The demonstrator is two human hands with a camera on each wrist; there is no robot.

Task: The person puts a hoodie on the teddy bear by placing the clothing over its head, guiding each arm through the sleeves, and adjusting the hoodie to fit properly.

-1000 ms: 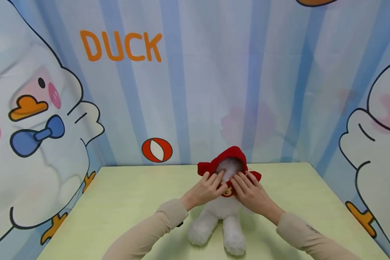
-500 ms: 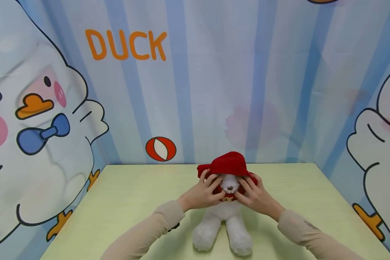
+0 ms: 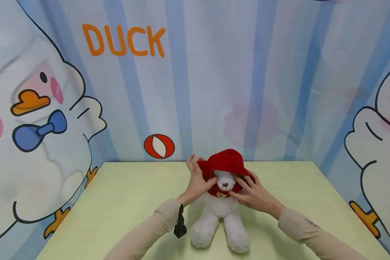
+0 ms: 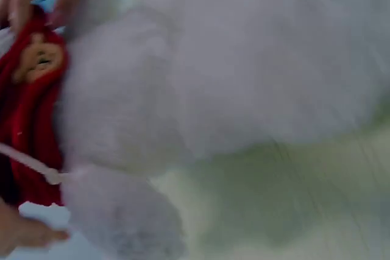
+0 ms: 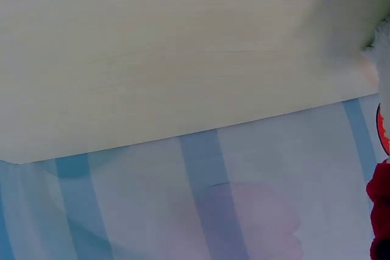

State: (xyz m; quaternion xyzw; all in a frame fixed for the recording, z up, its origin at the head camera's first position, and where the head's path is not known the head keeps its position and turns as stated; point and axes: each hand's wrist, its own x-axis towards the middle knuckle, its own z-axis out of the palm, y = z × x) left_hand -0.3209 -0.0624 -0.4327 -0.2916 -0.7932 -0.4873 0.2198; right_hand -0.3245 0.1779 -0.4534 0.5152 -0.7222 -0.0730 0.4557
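Observation:
A white plush bear [image 3: 222,207] sits upright on the table, wearing a red hat [image 3: 227,160] whose brim hides its eyes. Its muzzle shows below the brim, and red fabric with a small bear-face patch [image 4: 39,59] runs under the chin. At the hat's left side, my left hand [image 3: 198,182] holds the flap, thumb in front by the muzzle and fingers raised at the outer edge. My right hand [image 3: 256,193] grips the hat's right edge, its fingertips beside the muzzle. A pale cord [image 4: 30,161] hangs from the red fabric in the left wrist view.
The pale green table [image 3: 133,213] extends around the bear. Behind it stands a striped blue backdrop [image 3: 208,72] with printed ducks and a printed ball [image 3: 159,146]. A black strap with a dark piece [image 3: 180,224] hangs at my left wrist.
The bear's face was hidden at first; its head has tipped forward, showing the muzzle beneath the brim. My left hand has shifted from the front of the face out to the hat's left flap.

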